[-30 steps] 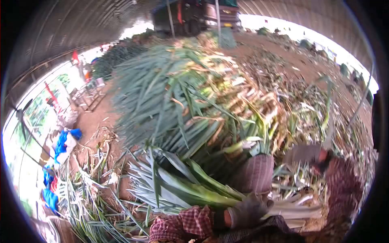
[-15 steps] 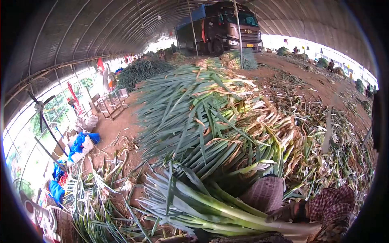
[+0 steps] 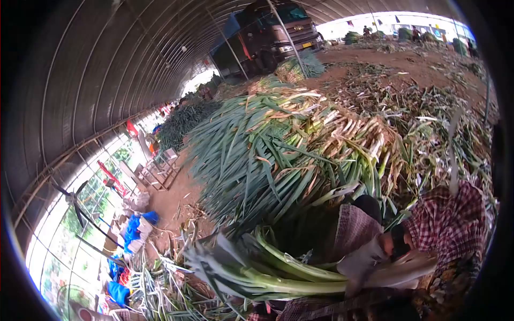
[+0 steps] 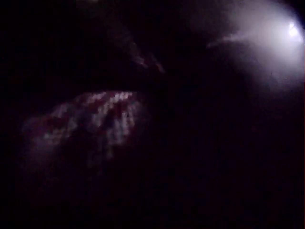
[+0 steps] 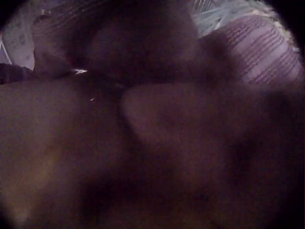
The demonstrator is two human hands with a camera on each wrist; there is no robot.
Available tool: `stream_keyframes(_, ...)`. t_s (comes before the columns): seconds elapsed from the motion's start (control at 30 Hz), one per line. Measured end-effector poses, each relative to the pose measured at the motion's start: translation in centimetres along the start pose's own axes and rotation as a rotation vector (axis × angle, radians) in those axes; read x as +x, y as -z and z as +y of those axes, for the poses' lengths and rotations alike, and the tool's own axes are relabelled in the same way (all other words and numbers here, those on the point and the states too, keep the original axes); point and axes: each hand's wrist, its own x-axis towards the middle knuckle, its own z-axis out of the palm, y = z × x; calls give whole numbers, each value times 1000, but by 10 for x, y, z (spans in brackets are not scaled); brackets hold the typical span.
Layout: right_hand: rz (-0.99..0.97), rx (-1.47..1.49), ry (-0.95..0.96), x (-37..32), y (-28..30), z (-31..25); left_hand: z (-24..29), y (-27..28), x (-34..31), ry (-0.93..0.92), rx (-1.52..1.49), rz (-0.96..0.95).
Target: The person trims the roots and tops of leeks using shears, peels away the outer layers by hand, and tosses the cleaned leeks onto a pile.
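Note:
A bundle of long leeks [image 3: 278, 273] lies across my lap at the bottom of the head view, green leaves to the left and white stalks [image 3: 407, 267] to the right. My right hand [image 3: 364, 262], in a grey glove below a red plaid sleeve [image 3: 450, 219], lies over the white stalks with its fingers curled down round them. My left hand does not show in the head view. The left wrist view is almost black, with only a faint patch of plaid cloth [image 4: 95, 119]. Nothing can be made out in the dark, blurred right wrist view.
A big heap of leeks [image 3: 278, 144] fills the ground ahead, with cut leaves and husks [image 3: 428, 117] scattered to the right. A truck [image 3: 267, 32] stands at the tunnel's far end. Metal racks [image 3: 158, 171], a fan [image 3: 75, 200] and blue bags [image 3: 136, 227] line the left wall.
The head view has swung up and tilted. My right hand has come left onto the white stalks. My left hand, which gripped the bundle one second ago, has dropped out of view.

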Motion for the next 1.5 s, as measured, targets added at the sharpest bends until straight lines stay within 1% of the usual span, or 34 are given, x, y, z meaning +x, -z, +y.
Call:
stream_keyframes(0.17,-182,-57,-107,-35,-12,-21,15,36,6,-64,8,148)
stream_keyframes(0.23,-215,-46,-151,-55,-13,-19,29,51,18,-104,-6,200)
stream_keyframes(0.27,-202,-21,-160,-66,-13,-17,37,56,26,-128,-18,221)
stream_keyframes(0.3,-180,13,-143,-71,-17,-16,46,61,34,-152,-31,240)
stream_keyframes(0.43,140,288,32,-109,-35,-2,93,64,75,-295,-103,285)
stream_keyframes(0.5,314,424,121,-119,-50,5,122,55,104,-385,-153,283)
stream_keyframes(0.57,420,513,177,-129,-60,20,155,40,138,-483,-209,271)
stream_keyframes(0.7,340,735,209,-166,-62,87,228,-17,221,-652,-356,194)
stream_keyframes(0.73,329,813,209,-176,-60,103,247,-40,243,-681,-399,157)
stream_keyframes(0.8,506,1152,97,-210,-66,113,287,-98,288,-717,-508,54)
stream_keyframes(0.87,823,1520,-38,-245,-94,127,323,-165,326,-713,-613,-76)
stream_keyframes(0.9,792,1761,81,-252,-103,134,335,-206,340,-681,-668,-173)
stream_keyframes(0.93,747,2003,193,-260,-111,141,342,-251,348,-615,-734,-311)
stream_keyframes(0.97,887,2101,295,-256,-116,145,347,-296,351,-553,-780,-452)
stream_keyframes(1.0,1006,2068,321,-252,-107,123,339,-342,348,-375,-890,-646)
stream_keyframes(1.03,1101,2079,205,-252,-123,143,319,-391,355,-474,-797,-849)
stream_keyframes(1.07,1176,2090,85,-249,-145,183,298,-440,362,-583,-695,-1043)
stream_keyframes(1.1,1236,2101,-41,-246,-165,215,289,-456,352,-523,-579,-1187)
stream_keyframes(1.13,1240,2188,-99,-247,-181,231,281,-472,341,-472,-446,-1322)
stream_keyframes(1.17,1295,2258,-206,-247,-199,248,302,-458,305,57,-465,-1364)
stream_keyframes(1.2,1339,2327,-324,-241,-217,254,304,-458,291,103,-472,-1398)
stream_keyframes(1.23,1378,2395,-449,-232,-232,256,304,-460,286,32,-391,-1426)
stream_keyframes(1.27,1345,2316,-358,-230,-195,227,304,-463,280,-40,-312,-1451)
stream_keyframes(1.3,1304,2372,-155,-232,-193,226,304,-469,276,-117,-240,-1469)
stream_keyframes(1.37,1441,2283,-50,-239,-180,221,299,-485,271,-304,-91,-1530)
stream_keyframes(1.43,1498,2311,-94,-244,-182,224,297,-496,258,-160,9,-1435)
stream_keyframes(1.47,1515,2312,-107,-245,-175,219,300,-501,255,-10,10,-1438)
stream_keyframes(1.5,1536,2311,-120,-247,-172,216,297,-506,249,148,-99,-1456)
